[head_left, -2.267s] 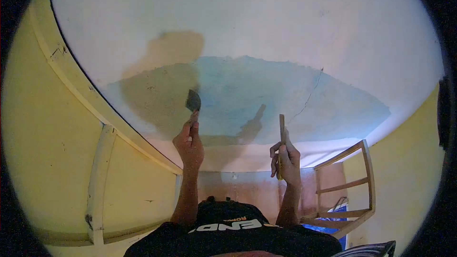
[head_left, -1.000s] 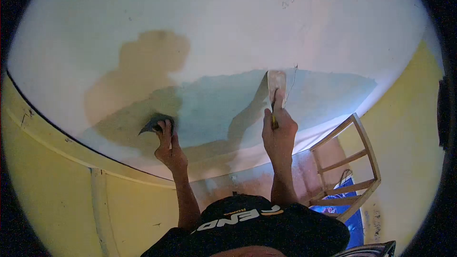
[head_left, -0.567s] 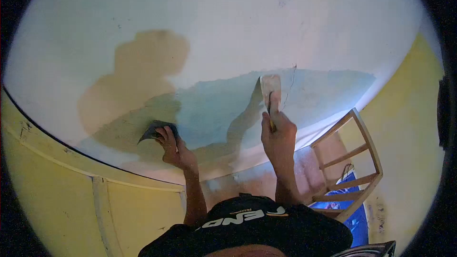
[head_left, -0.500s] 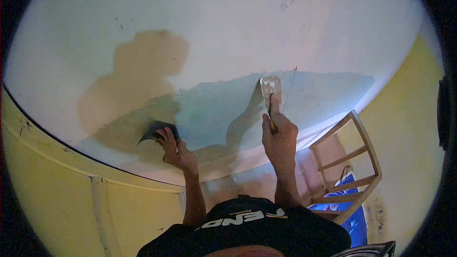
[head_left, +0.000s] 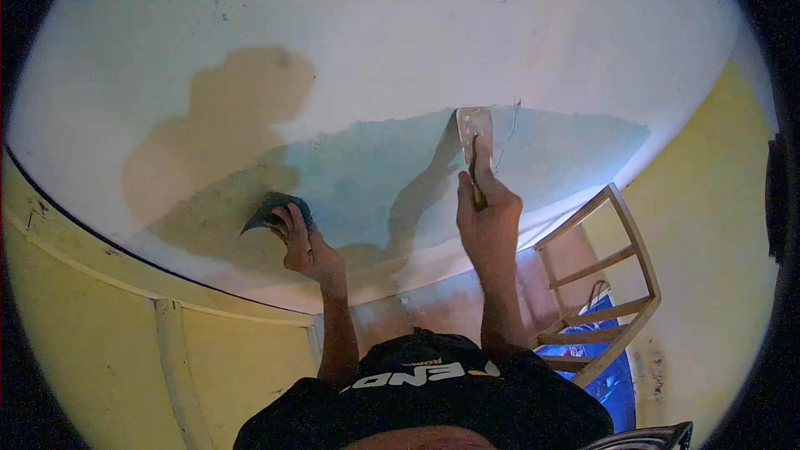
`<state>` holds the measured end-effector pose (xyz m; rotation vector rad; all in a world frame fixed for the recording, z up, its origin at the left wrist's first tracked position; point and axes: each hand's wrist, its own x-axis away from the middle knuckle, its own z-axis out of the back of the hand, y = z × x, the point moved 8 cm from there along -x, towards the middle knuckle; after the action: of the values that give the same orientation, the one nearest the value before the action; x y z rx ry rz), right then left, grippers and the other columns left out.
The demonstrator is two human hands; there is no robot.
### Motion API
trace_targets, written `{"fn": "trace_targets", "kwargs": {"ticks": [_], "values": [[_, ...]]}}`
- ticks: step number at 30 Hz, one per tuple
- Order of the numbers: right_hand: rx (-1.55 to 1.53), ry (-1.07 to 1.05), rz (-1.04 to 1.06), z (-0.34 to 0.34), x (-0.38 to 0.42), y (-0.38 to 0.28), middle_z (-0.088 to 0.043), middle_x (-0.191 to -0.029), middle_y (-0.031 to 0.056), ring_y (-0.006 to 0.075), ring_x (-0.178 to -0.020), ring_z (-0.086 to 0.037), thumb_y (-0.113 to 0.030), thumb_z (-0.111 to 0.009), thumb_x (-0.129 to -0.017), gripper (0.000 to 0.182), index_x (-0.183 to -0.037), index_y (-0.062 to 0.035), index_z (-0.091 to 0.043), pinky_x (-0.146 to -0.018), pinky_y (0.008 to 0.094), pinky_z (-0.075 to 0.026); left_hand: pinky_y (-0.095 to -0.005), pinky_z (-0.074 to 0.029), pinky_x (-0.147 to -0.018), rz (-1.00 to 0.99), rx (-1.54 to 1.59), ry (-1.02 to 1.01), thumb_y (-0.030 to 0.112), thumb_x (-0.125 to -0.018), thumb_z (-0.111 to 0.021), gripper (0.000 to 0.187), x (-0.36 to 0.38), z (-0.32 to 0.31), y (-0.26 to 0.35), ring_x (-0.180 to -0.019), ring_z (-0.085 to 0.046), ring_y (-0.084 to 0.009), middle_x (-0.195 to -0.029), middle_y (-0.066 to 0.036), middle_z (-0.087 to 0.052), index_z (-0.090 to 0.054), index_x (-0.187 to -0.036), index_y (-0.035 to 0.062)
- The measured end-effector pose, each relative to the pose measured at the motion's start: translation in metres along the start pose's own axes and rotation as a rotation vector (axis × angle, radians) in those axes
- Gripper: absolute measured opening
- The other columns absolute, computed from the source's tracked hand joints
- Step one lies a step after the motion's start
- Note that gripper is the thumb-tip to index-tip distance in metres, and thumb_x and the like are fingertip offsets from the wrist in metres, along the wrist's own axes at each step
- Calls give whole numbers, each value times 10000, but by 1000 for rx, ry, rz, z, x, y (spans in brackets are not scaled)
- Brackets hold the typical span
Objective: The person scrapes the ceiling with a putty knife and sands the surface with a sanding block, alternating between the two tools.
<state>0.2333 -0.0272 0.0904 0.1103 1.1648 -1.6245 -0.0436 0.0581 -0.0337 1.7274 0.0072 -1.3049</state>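
Observation:
My right hand [head_left: 490, 204] grips the handle of a flat scraper [head_left: 476, 127], its index finger stretched along the blade. The blade's end lies at the upper edge of a bluish-green patch [head_left: 358, 175] on the pale wall [head_left: 400, 50], just left of a thin crack. My left hand [head_left: 308, 242] holds a dark, curved sheet [head_left: 279, 208] against the lower left part of the same patch. Its fingers press on the sheet, whose pointed corner sticks out to the left. Shadows of my head and arms fall across the wall.
A wooden frame with several slats [head_left: 637, 267] stands at the lower right, with blue material [head_left: 612, 392] behind it. Yellow walls [head_left: 92, 333] flank both sides, and a dark line edges the pale surface at left.
My right hand and the scraper have moved slightly up to the patch's upper edge. The left hand with the sheet has shifted little. The whole view has shifted slightly.

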Motion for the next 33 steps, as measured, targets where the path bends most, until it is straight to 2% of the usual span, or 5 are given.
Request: {"fn": "trace_targets", "kwargs": {"ticks": [10,14,15,18,33], "values": [[65,-9,25,-9,7,-2,-642,-754,214,388,-645,-652,-76,-639,-938,618,-1522,-117,-440,-578,462,-495,-585,-217,-1221,68,-19,-32,0,-974,-561,365,-3,2,4,-1395,-482,-381,-1412,-254,-566,-666,-1323,21],[64,-2,40,-2,2,-6,-641,-736,201,389,-651,-655,-82,-643,-932,606,-1509,-137,-466,-589,469,-499,-555,-242,-1222,152,170,-19,-1,-970,-573,353,-3,3,-10,-1386,-501,-354,-1412,-230,-576,-672,-1309,8],[48,-36,-47,0,-1,-7,-648,-757,201,400,-671,-657,-88,-635,-935,605,-1511,-171,-471,-604,478,-503,-547,-246,-1223,147,154,-31,-7,-968,-575,354,-5,3,-5,-1386,-502,-349,-1415,-226,-576,-671,-1308,4],[86,63,37,-9,4,-4,-626,-737,263,390,-617,-632,-36,-653,-918,593,-1484,-143,-512,-603,394,-504,-527,-265,-1220,121,96,-76,-34,-957,-577,371,-11,8,10,-1393,-496,-339,-1419,-221,-574,-662,-1317,0],[137,40,30,-9,14,-11,-656,-777,268,424,-690,-671,-45,-655,-905,597,-1471,-194,-537,-615,412,-520,-506,-266,-1223,182,232,-261,-90,-933,-555,413,-5,12,24,-1406,-479,-326,-1422,-243,-561,-655,-1324,1]]}}
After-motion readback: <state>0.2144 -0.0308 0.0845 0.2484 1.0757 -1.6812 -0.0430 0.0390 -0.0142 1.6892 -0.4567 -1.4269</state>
